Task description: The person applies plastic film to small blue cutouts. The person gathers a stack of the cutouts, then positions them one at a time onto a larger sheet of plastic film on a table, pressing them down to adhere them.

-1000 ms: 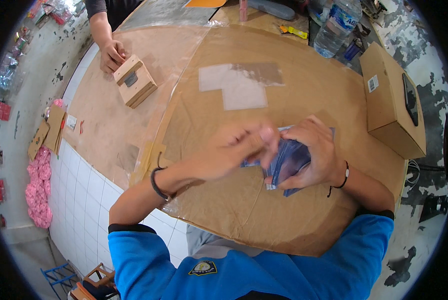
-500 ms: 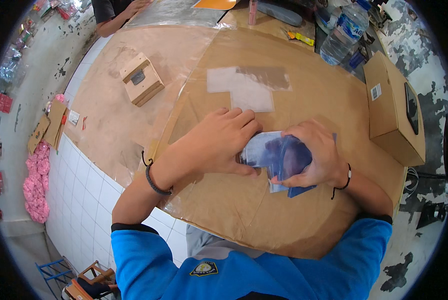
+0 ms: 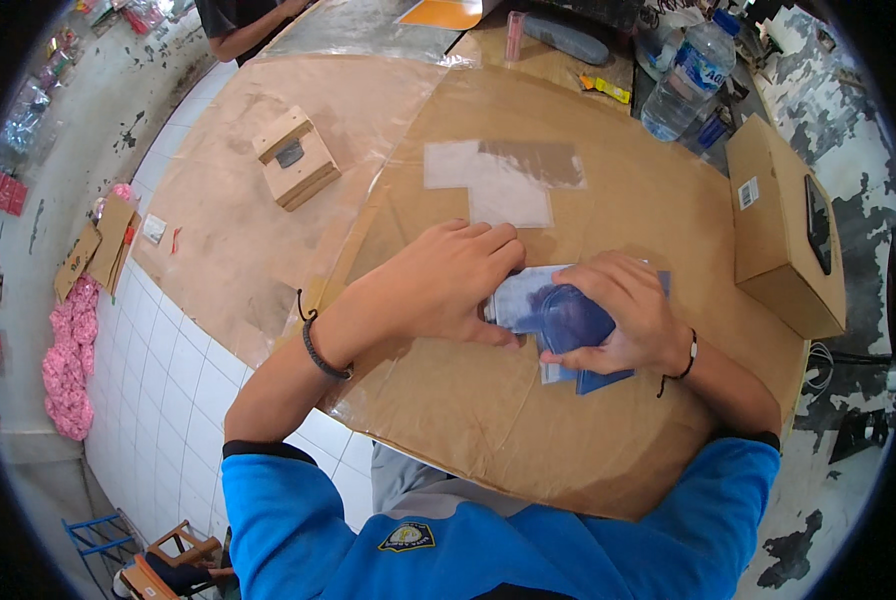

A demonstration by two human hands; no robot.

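My left hand [image 3: 458, 280] rests at the left end of a pale bluish clear plastic sleeve [image 3: 518, 297], its fingers and thumb closed around that edge. My right hand [image 3: 623, 310] grips a darker blue translucent plastic piece [image 3: 576, 325], which curves up and bulges between thumb and fingers. It overlaps the sleeve's right part, and blue and clear corners stick out below and beside the right palm. Flat on the table beyond both hands lie clear plastic pieces [image 3: 513, 205]. The exact layering under my right hand is hidden.
A wooden block [image 3: 303, 170] with a dark patch stands at the left. At the right is a cardboard box [image 3: 768, 240] with a phone [image 3: 818, 222] on it. A water bottle [image 3: 683, 95], a pink tube [image 3: 514, 38] and a yellow packet [image 3: 608, 88] stand farther back. Another person's arm [image 3: 253, 38] shows far left.
The blue piece between my right thumb and fingers has bent into a rounder, smoother curve. My left hand keeps its place on the sleeve. The whole view has shifted slightly.
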